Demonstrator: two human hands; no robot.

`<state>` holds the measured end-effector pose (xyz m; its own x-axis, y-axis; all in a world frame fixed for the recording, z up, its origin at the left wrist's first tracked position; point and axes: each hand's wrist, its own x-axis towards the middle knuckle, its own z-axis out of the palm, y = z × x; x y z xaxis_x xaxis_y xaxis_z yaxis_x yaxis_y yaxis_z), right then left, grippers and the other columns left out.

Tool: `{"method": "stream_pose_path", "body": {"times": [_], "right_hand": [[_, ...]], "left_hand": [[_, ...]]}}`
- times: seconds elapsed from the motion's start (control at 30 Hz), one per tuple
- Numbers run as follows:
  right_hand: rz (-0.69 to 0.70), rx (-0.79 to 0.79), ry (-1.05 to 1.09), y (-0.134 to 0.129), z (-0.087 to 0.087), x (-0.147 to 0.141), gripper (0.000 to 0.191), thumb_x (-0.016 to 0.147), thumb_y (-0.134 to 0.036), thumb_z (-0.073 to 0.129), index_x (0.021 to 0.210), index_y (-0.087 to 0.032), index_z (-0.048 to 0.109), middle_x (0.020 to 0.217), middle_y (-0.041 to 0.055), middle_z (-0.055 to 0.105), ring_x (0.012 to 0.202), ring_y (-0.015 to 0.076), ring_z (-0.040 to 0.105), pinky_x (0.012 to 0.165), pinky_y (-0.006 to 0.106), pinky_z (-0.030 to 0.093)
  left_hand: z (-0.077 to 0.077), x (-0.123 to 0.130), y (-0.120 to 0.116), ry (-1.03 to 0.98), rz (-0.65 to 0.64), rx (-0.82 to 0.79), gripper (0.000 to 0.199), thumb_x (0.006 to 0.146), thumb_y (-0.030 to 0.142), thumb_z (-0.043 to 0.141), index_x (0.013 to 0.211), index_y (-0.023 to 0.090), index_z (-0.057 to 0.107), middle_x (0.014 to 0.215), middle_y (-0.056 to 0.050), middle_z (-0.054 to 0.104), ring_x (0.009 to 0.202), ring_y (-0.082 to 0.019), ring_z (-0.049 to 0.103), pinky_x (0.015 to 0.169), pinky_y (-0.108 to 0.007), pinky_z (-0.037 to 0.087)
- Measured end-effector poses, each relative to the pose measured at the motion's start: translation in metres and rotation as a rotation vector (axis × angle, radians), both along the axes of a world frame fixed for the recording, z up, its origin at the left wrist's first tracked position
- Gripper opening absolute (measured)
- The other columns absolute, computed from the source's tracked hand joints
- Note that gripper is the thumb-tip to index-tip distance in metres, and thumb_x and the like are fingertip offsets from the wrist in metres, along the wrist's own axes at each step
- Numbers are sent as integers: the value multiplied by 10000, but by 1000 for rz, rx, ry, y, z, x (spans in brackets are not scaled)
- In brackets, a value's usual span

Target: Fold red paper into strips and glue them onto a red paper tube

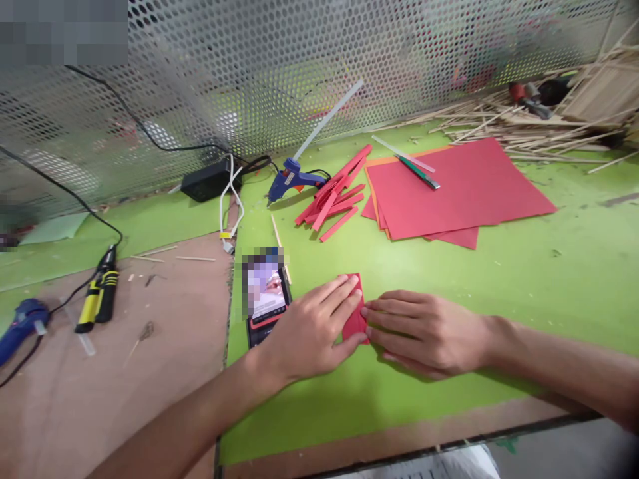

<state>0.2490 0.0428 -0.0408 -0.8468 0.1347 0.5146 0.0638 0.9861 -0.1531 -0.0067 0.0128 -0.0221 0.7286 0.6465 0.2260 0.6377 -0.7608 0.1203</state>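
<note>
A small, narrow piece of red paper [355,326] lies on the green table in front of me. My left hand [319,326] rests flat across its left part, fingers stretched out and thumb along the near end. Coming from the other side, my right hand [429,332] lies palm down, its straight fingertips touching the paper's right edge. Neither hand wraps around anything. My fingers cover part of the paper, so I cannot tell how it is folded. Just left of my left hand, a phone [267,293] with a lit screen lies propped.
Beyond are red paper strips [329,193], a blue glue gun [292,179], red sheets [459,193] and a green-handled cutter [419,171] on them. Thin wooden sticks [529,133] pile up back right. A black power adapter [210,181] and yellow-black tool [100,293] lie left. Perforated metal [279,66] stands behind.
</note>
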Motion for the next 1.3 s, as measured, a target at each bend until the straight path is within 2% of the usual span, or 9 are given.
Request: {"method": "stream_pose_path", "body": {"times": [0.33, 0.73, 0.93, 1.13, 1.3], "right_hand": [[8, -42, -19, 0, 2, 1, 223, 1021, -226, 621, 1139, -74, 734, 1178, 184, 762, 1172, 298, 724, 1023, 443, 603], [23, 17, -1, -1, -1, -1, 204, 1019, -226, 631, 1115, -82, 739, 1178, 161, 769, 1147, 278, 726, 1034, 423, 603], [-39, -33, -30, 0, 2, -2, 173, 1037, -231, 617, 1127, -121, 715, 1111, 135, 774, 1154, 264, 715, 1015, 428, 607], [-131, -86, -41, 3, 4, -3, 226, 1038, -253, 618, 1196, -109, 692, 1114, 138, 778, 1128, 280, 721, 1015, 464, 605], [-159, -135, -22, 4, 3, -6, 182, 1039, -249, 611, 1153, -132, 693, 1097, 139, 784, 1119, 274, 733, 1017, 466, 610]], "left_hand": [[0, -1, 1, 14, -15, 4, 587, 1040, 463, 578, 1380, -11, 640, 1483, -248, 636, 1416, -350, 604, 1193, -461, 530], [0, 2, -4, 59, -10, 13, 538, 1035, 398, 562, 1357, -26, 642, 1517, -286, 590, 1449, -376, 564, 1194, -476, 524], [0, 2, -4, 58, -4, -15, 532, 1017, 396, 583, 1356, -9, 651, 1524, -269, 591, 1447, -381, 561, 1198, -489, 520], [-1, 2, -3, 38, -1, -29, 536, 1022, 409, 575, 1351, -6, 654, 1525, -263, 592, 1449, -382, 558, 1207, -490, 511], [-2, 1, -4, 23, -2, -28, 530, 1021, 416, 581, 1361, 14, 639, 1526, -273, 587, 1462, -379, 549, 1201, -509, 515]]}}
